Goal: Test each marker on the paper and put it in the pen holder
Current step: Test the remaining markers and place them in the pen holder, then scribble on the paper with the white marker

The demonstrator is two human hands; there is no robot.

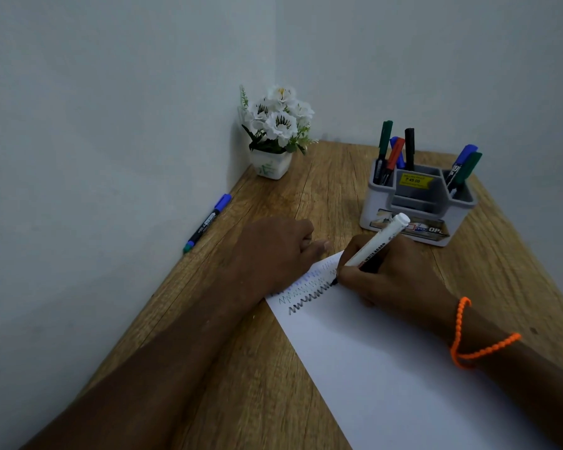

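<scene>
My right hand (394,280) grips a white whiteboard marker (376,243), its black tip down on the white paper (387,368) at the end of a black zigzag line (309,298). Fainter blue and green scribbles lie just above that line. My left hand (273,251) rests on the paper's top left corner with fingers curled under; whether it holds anything is hidden. The grey pen holder (416,203) stands behind my right hand with several markers upright in its left and right compartments. A blue-capped marker (207,222) lies on the table by the left wall.
A small white pot of white flowers (275,131) stands in the back corner. Walls close off the wooden table (241,368) on the left and at the back. An orange beaded band (468,339) circles my right wrist.
</scene>
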